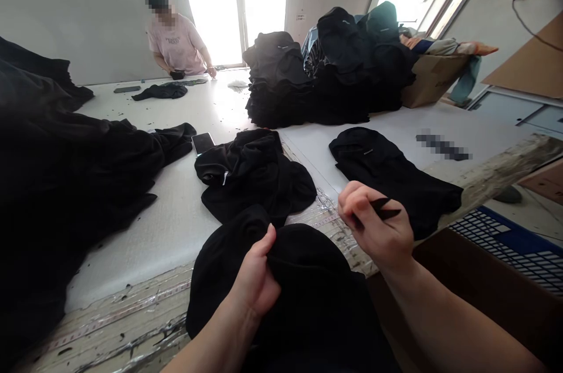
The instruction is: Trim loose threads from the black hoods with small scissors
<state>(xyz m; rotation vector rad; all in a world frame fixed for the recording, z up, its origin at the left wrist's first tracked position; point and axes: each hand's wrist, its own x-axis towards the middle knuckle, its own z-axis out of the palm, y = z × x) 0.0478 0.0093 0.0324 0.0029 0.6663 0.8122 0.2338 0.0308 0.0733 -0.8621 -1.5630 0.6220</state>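
Note:
My left hand [259,279] grips a black cloth garment [316,285], its thumb on top and its fingers hidden in the folds. The garment hangs over the table's front edge towards me. To the right, my right hand [378,223] is raised and closed round small black thread snips [387,209], their dark pointed ends showing beside the palm. It is apart from the held garment. Just beyond my left hand lies a crumpled black garment [259,168] with a small white tag. A flatter black garment [391,168] with a small light mark lies past my right hand.
A big black cloth heap [79,173] covers the left side. Stacked black garments [325,74] stand at the back, beside a cardboard box [433,77]. A phone [203,143] lies mid-table. A person [178,39] works across the table. A blue crate [505,244] sits low right.

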